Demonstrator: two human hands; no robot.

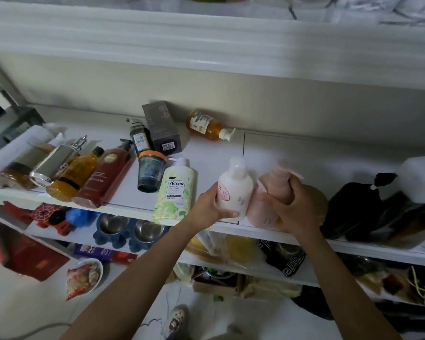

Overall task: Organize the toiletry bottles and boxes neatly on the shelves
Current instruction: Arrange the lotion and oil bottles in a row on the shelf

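My left hand (210,207) grips a white bottle with a pink label (236,190) near the front edge of the white shelf (206,153). Right beside it, touching, my right hand (297,204) grips a pink pump bottle (270,197). A green floral Accen bottle (176,192) stands just left of the white one. Further left sit a dark jar with an orange lid (150,171), a red bottle (106,177), an amber bottle (74,177) and a chrome bottle (57,160), all leaning. At the back lie a grey box (161,127), a dark spray bottle (139,137) and an orange pump bottle (206,126).
Black bags (358,207) and a white bundle (420,177) fill the shelf's right end. A shelf edge (206,45) overhangs above. The lower shelf holds metal bowls (130,229), a red toy (52,217) and more clutter. The floor shows below.
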